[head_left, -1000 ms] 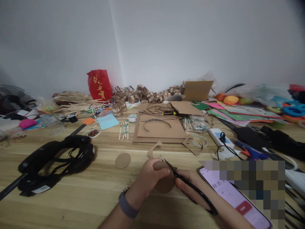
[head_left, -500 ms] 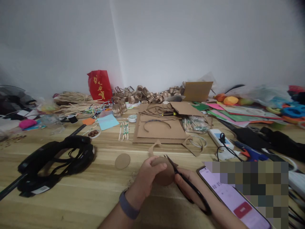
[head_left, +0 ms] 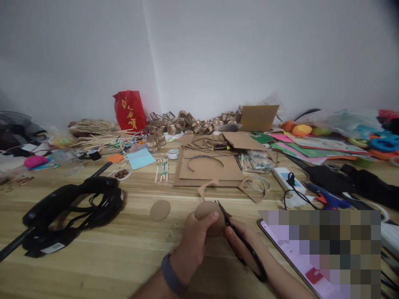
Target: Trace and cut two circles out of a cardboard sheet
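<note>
Between thumb and fingers, my left hand [head_left: 196,236] grips a round cardboard disc [head_left: 210,209]. My right hand [head_left: 241,238] is closed around black-handled scissors [head_left: 246,241], whose blades lie against the disc's right edge, tips a little apart. A small scrap of cardboard shows beside the blades. On the table to the left lies a second cardboard disc [head_left: 160,210], flat. Just beyond my hands is a curved cardboard offcut [head_left: 207,189].
Flat cardboard sheets [head_left: 208,174] lie ahead, with a cardboard strip on top. A black headset-like strap [head_left: 75,211] sits left, a phone [head_left: 286,253] right. Farther right are a white power strip [head_left: 288,180] and a blue glue gun [head_left: 330,198]. Several small woven baskets line the wall.
The disc and both hands have shifted slightly left. The disc has turned a little in my left hand, and the curved offcut beyond it shows more fully.
</note>
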Motion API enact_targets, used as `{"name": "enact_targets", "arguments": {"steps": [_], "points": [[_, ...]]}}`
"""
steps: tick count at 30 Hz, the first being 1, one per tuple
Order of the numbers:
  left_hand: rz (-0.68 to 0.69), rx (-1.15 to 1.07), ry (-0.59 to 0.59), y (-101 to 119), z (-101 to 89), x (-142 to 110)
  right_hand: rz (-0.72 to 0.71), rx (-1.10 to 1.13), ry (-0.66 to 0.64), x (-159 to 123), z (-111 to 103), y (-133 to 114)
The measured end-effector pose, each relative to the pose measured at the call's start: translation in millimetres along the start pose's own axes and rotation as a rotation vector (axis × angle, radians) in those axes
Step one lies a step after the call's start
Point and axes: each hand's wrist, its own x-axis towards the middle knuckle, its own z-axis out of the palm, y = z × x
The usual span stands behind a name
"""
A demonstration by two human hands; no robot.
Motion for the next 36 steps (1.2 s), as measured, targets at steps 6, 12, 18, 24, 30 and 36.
{"name": "enact_targets", "arguments": {"steps": [6, 12, 18, 24, 30, 36], "points": [[0.013, 0.094, -0.005, -1, -4.1, 2, 0.023, 0.061, -0.075, -2, -8, -6], [0.017, 0.132, 0.031, -1, -4.4, 3, 0.022, 0.062, -0.082, -2, -8, -8], [0.023, 0.171, 0.011, -3, -7.5, 4, 0.031, 0.023, -0.101, -2, -10, -9], [0.042, 0.178, -0.031, -3, -9.2, 4, 0.007, 0.019, -0.086, -3, -10, -13], [0.026, 0.153, -0.114, 4, -7.1, 3, 0.013, 0.045, -0.083, -5, -11, -12], [0.018, 0.125, -0.148, 10, -5.7, 3, 0.023, 0.06, -0.075, -5, -11, -14]]}}
